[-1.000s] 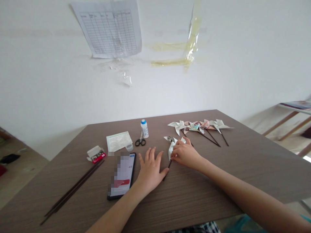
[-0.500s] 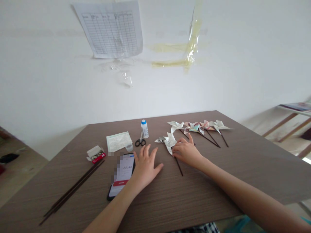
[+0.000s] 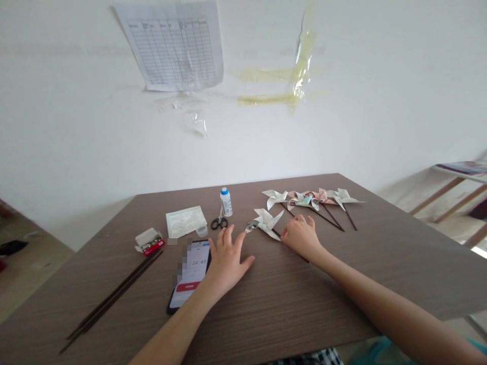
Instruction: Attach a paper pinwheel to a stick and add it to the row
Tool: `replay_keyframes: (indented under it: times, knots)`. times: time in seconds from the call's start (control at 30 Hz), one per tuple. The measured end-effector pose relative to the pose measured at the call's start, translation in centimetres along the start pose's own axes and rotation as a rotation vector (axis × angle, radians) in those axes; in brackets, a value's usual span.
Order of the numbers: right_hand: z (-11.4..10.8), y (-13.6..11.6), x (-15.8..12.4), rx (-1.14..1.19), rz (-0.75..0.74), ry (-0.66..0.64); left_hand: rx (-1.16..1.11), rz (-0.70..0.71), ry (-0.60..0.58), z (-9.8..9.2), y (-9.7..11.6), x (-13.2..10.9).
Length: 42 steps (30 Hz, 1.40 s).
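Dark sticks (image 3: pixel 110 301): loose bundle, lying well left of the hands.
Phone (image 3: pixel 189 271): screen lit, just beside the left hand.
Left hand (image 3: pixel 227 263): fingers spread, flat down, holding nothing.
Paper pinwheel (image 3: pixel 266 222): lying between the hands; its stick (image 3: pixel 276 233) runs beneath the right hand.
Right hand (image 3: pixel 300 238): loosely curled over the stick; grip unclear.
Pinwheels on sticks (image 3: pixel 312 198): row, beyond the right hand.

5 paper pinwheels (image 3: pixel 266 220), 1 pair of scissors (image 3: pixel 219 222), 1 glue bottle (image 3: pixel 226 202), 1 phone (image 3: pixel 190 274).

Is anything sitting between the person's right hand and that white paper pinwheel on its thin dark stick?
Nothing visible blocks it. The right hand lies just beside the white paper pinwheel, with only the pinwheel's thin dark stick running between them across the brown wood-grain tabletop.
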State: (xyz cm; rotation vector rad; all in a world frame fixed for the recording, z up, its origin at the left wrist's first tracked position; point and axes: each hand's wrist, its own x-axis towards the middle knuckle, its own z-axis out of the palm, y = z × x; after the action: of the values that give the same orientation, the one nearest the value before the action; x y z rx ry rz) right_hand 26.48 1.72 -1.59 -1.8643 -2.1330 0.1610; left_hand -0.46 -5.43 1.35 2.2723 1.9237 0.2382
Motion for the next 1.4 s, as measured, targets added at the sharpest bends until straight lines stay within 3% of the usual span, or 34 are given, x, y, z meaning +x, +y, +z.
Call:
replay_keyframes:
  times: [0.13, 0.3, 0.67, 1.07, 1.4]
  knots:
    - [0.0, 0.2, 0.4, 0.022, 0.045, -0.036, -0.009, -0.009, 0.008, 0.2, -0.1, 0.0]
    - [0.1, 0.9, 1.3, 0.113, 0.057, 0.024, -0.01, -0.003, 0.011, 0.1, -0.2, -0.1]
    - [-0.1, 4.7, 3.9, 0.201, 0.168, 0.098, -0.007, 0.015, -0.006, 0.4, -0.3, -0.1]
    - [1.8, 0.8, 4.0, 0.187, 0.075, 0.046, 0.007, -0.011, -0.037, 0.0, 0.4, -0.3]
    - [2.1, 1.3, 3.6, 0.084, -0.001, 0.089, 0.039, 0.052, -0.16, -0.5, 1.3, -0.7]
